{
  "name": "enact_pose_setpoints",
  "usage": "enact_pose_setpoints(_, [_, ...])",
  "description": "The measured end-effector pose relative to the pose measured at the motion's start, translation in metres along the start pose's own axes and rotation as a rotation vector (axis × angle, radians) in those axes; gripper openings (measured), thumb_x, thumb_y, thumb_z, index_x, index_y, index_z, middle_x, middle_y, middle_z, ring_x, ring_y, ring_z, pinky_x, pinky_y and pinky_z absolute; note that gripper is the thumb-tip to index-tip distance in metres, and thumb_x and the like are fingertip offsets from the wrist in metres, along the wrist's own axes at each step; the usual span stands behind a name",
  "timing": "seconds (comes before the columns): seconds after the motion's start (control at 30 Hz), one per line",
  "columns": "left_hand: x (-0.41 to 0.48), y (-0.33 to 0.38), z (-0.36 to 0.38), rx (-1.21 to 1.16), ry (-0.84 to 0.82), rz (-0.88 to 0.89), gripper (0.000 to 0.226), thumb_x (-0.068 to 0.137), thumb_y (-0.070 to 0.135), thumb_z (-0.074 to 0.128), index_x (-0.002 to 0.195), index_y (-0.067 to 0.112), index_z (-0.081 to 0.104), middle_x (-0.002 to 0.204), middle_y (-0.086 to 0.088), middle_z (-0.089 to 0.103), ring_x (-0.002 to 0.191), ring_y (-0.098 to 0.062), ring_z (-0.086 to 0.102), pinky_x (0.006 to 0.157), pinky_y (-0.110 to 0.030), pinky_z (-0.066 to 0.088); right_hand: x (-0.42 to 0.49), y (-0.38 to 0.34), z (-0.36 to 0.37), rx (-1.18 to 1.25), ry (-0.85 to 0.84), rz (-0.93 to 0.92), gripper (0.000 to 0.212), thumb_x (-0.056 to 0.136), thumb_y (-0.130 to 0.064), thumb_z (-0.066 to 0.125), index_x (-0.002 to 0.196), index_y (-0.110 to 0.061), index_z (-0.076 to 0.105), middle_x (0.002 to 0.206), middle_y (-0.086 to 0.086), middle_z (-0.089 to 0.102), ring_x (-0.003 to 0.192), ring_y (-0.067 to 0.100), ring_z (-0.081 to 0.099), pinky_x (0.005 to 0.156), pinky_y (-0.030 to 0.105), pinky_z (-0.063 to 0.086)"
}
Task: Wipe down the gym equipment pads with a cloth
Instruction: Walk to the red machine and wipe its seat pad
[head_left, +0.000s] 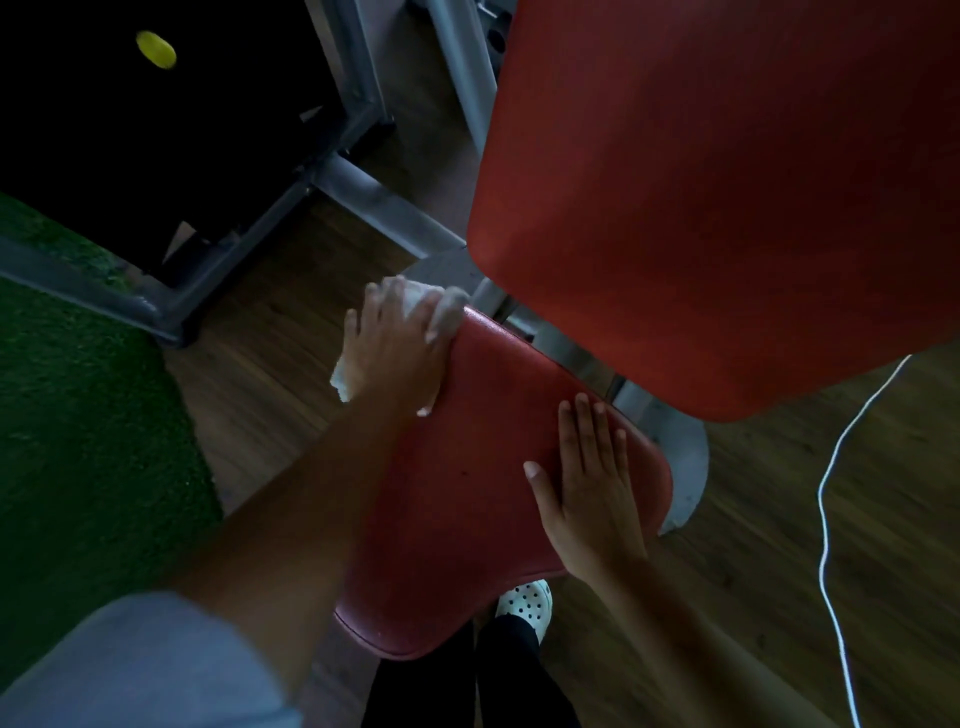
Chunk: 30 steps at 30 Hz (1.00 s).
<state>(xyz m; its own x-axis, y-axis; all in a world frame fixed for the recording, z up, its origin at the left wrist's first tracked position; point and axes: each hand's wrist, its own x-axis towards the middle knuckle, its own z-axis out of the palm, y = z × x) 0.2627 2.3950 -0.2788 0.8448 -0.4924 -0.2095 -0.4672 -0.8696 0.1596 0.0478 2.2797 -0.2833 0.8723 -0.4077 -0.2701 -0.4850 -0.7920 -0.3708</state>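
A red seat pad (457, 514) lies below me, with a larger red back pad (727, 171) rising above it at the upper right. My left hand (395, 348) presses a white cloth (431, 306) against the seat pad's far left edge, fingers spread over the cloth. The cloth sticks out beyond the fingertips and under the wrist. My right hand (592, 488) rests flat on the right side of the seat pad, fingers straight.
Grey metal frame bars (374, 202) run behind the seat over a wooden floor (270, 332). Green turf (88, 415) lies at the left. A white cable (831, 499) trails along the floor at the right. My white shoe (524, 597) shows under the seat.
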Motion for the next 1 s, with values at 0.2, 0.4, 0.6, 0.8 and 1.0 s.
enact_pose_setpoints(0.2, [-0.039, 0.034, 0.015, 0.040, -0.002, 0.345, 0.060, 0.089, 0.057, 0.024, 0.142, 0.033, 0.033, 0.156, -0.014, 0.018, 0.142, -0.039, 0.017, 0.107, -0.058, 0.026, 0.000, 0.001, 0.001, 0.012, -0.005, -0.015, 0.075, 0.093, -0.059, 0.015, 0.151, -0.014, 0.000, 0.159, 0.002, -0.007, 0.146, 0.014, -0.013, 0.116, 0.029, -0.017])
enact_pose_setpoints(0.4, [0.007, -0.006, 0.007, -0.007, 0.051, 0.050, 0.046, 0.094, 0.049, 0.029, 0.135, 0.033, 0.043, 0.146, -0.011, 0.035, 0.131, -0.035, 0.034, 0.101, -0.057, 0.035, 0.000, 0.003, 0.000, 0.008, 0.008, -0.029, 0.075, 0.092, -0.059, 0.012, 0.151, -0.015, -0.002, 0.157, 0.000, -0.010, 0.146, 0.014, -0.015, 0.114, 0.027, -0.020])
enact_pose_setpoints(0.6, [-0.057, 0.020, 0.017, -0.058, 0.054, 0.305, 0.052, 0.093, 0.049, 0.028, 0.142, 0.033, 0.034, 0.156, -0.013, 0.020, 0.143, -0.037, 0.017, 0.112, -0.055, 0.022, 0.001, 0.005, 0.001, 0.039, 0.020, -0.037, 0.077, 0.092, -0.059, 0.018, 0.152, -0.014, 0.004, 0.160, 0.003, -0.003, 0.147, 0.015, -0.011, 0.116, 0.029, -0.015])
enact_pose_setpoints(0.8, [-0.036, -0.007, 0.013, -0.092, 0.080, 0.073, 0.050, 0.092, 0.049, 0.036, 0.139, 0.032, 0.040, 0.153, -0.013, 0.028, 0.139, -0.040, 0.024, 0.107, -0.058, 0.029, -0.003, 0.015, -0.002, 0.028, 0.039, -0.066, 0.076, 0.093, -0.055, 0.022, 0.152, -0.008, 0.011, 0.160, 0.011, 0.007, 0.148, 0.021, -0.001, 0.120, 0.037, -0.001])
enact_pose_setpoints(1.0, [-0.106, 0.011, 0.012, -0.080, 0.057, 0.203, 0.053, 0.092, 0.052, 0.029, 0.141, 0.033, 0.035, 0.154, -0.013, 0.026, 0.141, -0.039, 0.022, 0.108, -0.057, 0.027, -0.016, 0.026, 0.001, 0.016, 0.059, -0.096, 0.073, 0.095, -0.051, 0.025, 0.151, -0.006, 0.014, 0.159, 0.013, 0.010, 0.148, 0.023, 0.002, 0.120, 0.042, 0.002])
